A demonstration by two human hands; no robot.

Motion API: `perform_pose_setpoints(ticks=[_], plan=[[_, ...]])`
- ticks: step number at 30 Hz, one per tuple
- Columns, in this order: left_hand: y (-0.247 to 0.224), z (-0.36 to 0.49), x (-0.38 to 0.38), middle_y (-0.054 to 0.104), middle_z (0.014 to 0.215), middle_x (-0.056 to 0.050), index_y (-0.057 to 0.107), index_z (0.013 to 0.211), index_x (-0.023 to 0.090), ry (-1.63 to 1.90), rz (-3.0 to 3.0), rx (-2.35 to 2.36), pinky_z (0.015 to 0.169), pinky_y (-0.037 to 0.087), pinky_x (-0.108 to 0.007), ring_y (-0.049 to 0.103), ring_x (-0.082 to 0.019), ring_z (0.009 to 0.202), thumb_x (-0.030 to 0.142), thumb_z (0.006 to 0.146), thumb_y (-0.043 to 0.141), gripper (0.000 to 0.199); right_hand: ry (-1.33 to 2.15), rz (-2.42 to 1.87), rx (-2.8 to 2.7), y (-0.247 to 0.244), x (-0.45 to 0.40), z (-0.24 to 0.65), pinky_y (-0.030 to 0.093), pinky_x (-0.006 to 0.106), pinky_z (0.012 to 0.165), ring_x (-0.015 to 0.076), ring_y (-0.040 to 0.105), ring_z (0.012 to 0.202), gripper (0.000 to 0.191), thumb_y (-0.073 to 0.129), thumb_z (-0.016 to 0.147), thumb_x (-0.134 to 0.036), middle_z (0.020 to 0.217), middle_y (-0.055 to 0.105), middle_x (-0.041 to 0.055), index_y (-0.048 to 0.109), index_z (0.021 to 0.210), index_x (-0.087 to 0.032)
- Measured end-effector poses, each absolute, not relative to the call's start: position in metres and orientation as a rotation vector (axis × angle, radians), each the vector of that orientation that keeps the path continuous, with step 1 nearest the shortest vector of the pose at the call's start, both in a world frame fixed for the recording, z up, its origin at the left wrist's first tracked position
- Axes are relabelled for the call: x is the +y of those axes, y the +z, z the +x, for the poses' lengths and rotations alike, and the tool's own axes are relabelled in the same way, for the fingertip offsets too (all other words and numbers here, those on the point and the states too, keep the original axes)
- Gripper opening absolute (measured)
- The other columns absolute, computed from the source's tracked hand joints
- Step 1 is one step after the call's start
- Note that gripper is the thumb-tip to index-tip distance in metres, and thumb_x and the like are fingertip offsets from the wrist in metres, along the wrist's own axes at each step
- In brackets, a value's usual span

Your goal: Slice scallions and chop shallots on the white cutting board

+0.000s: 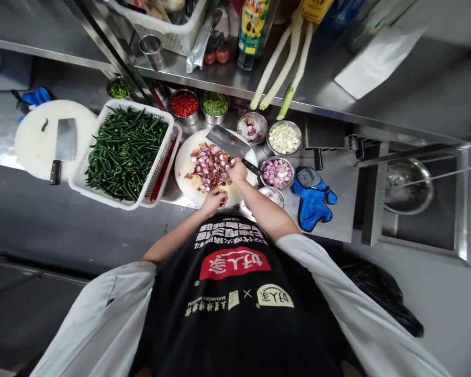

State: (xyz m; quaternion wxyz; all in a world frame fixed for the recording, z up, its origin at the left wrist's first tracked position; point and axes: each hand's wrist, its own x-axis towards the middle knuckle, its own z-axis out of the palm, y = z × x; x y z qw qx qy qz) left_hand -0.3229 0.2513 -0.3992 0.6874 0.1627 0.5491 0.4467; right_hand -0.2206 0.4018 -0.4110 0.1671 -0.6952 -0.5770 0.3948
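Observation:
On the round white cutting board (186,180) lies a pile of shallots (208,165), some with brown-red skins. My right hand (237,170) is at the pile's right side, fingertips drawn together among the shallots; what they pinch is too small to tell. At the board's near edge my left hand (215,201) has curled fingers, and anything in them is hidden. A cleaver (227,142) rests across the far right of the board, its black handle beside my right hand, not gripped. Peeled shallots fill a metal bowl (278,173) to the right.
Left stands a white basket of green chillies (127,152); beyond it, another board (35,139) holds a second cleaver (66,140). Bowls of chopped red chillies (184,103) and white pieces (284,137) sit behind. Blue gloves (313,201) lie right, before a sink (419,230). A shelf (220,81) overhangs the back.

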Motion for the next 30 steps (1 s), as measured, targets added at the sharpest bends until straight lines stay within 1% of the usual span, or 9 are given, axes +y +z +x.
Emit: perform_pose_setpoints(ticks=[4, 7, 9, 12, 14, 18, 23, 26, 30], plan=[[-0.401, -0.322, 0.258, 0.066, 0.071, 0.000, 0.070, 0.087, 0.018, 1.077, 0.396, 1.277, 0.052, 0.038, -0.024, 0.054, -0.010, 0.055, 0.035, 0.066, 0.089, 0.034, 1.286, -1.704, -1.280, -0.407, 0.382, -0.198, 0.059, 0.028, 0.075, 0.0178, 0.072, 0.086, 0.030, 0.073, 0.076, -0.032, 0.096, 0.073, -0.0005, 0.055, 0.100, -0.025], [-0.401, -0.317, 0.265, 0.071, 0.081, -0.002, 0.076, 0.100, 0.018, 1.168, 0.453, 1.247, 0.054, 0.041, -0.024, 0.057, -0.010, 0.059, 0.038, 0.067, 0.092, 0.042, 1.419, -1.526, -1.112, -0.402, 0.350, -0.175, 0.060, 0.030, 0.073, 0.0184, 0.071, 0.082, 0.038, 0.078, 0.069, -0.036, 0.090, 0.070, -0.0027, 0.050, 0.093, -0.027], [-0.401, -0.311, 0.269, 0.072, 0.082, -0.002, 0.078, 0.102, 0.017, 1.182, 0.510, 1.215, 0.054, 0.043, -0.025, 0.057, -0.010, 0.060, 0.038, 0.066, 0.093, 0.044, 1.472, -1.467, -1.050, -0.398, 0.328, -0.161, 0.061, 0.032, 0.073, 0.0182, 0.070, 0.078, 0.043, 0.082, 0.066, -0.038, 0.087, 0.070, -0.0034, 0.051, 0.093, -0.028], [-0.402, -0.302, 0.269, 0.071, 0.076, -0.001, 0.080, 0.098, 0.017, 1.134, 0.588, 1.182, 0.054, 0.042, -0.025, 0.054, -0.010, 0.057, 0.038, 0.067, 0.093, 0.040, 1.497, -1.439, -0.995, -0.394, 0.301, -0.146, 0.063, 0.035, 0.074, 0.0174, 0.068, 0.072, 0.045, 0.085, 0.066, -0.040, 0.087, 0.071, -0.0031, 0.052, 0.094, -0.028], [-0.403, -0.297, 0.268, 0.070, 0.073, 0.000, 0.082, 0.095, 0.017, 1.095, 0.629, 1.160, 0.054, 0.041, -0.025, 0.053, -0.010, 0.056, 0.037, 0.069, 0.092, 0.035, 1.474, -1.448, -0.973, -0.392, 0.291, -0.139, 0.063, 0.035, 0.074, 0.0177, 0.069, 0.073, 0.045, 0.086, 0.066, -0.040, 0.089, 0.072, -0.0024, 0.053, 0.094, -0.028], [-0.406, -0.292, 0.268, 0.072, 0.074, -0.001, 0.083, 0.094, 0.016, 1.056, 0.668, 1.158, 0.055, 0.043, -0.025, 0.055, -0.011, 0.058, 0.032, 0.071, 0.087, 0.029, 1.435, -1.472, -0.944, -0.393, 0.284, -0.132, 0.063, 0.035, 0.076, 0.0182, 0.071, 0.076, 0.045, 0.087, 0.066, -0.040, 0.090, 0.073, -0.0022, 0.053, 0.094, -0.028], [-0.407, -0.288, 0.274, 0.073, 0.071, -0.001, 0.083, 0.089, 0.016, 1.040, 0.696, 1.174, 0.053, 0.042, -0.024, 0.054, -0.010, 0.054, 0.030, 0.069, 0.081, 0.025, 1.441, -1.462, -0.926, -0.397, 0.282, -0.128, 0.062, 0.034, 0.075, 0.0173, 0.070, 0.073, 0.048, 0.088, 0.066, -0.042, 0.089, 0.073, -0.0035, 0.052, 0.094, -0.028], [-0.405, -0.286, 0.275, 0.070, 0.065, 0.001, 0.081, 0.085, 0.016, 1.048, 0.719, 1.178, 0.052, 0.041, -0.023, 0.053, -0.009, 0.052, 0.028, 0.067, 0.078, 0.021, 1.442, -1.403, -0.924, -0.399, 0.281, -0.127, 0.060, 0.033, 0.072, 0.0165, 0.068, 0.070, 0.050, 0.090, 0.064, -0.043, 0.088, 0.073, -0.0040, 0.053, 0.093, -0.028], [-0.403, -0.284, 0.273, 0.064, 0.058, 0.002, 0.078, 0.082, 0.016, 1.050, 0.750, 1.253, 0.049, 0.038, -0.022, 0.050, -0.009, 0.048, 0.025, 0.071, 0.073, 0.015, 1.477, -1.345, -0.904, -0.402, 0.280, -0.129, 0.060, 0.033, 0.072, 0.0165, 0.068, 0.071, 0.050, 0.091, 0.063, -0.042, 0.087, 0.073, -0.0042, 0.054, 0.092, -0.028]])
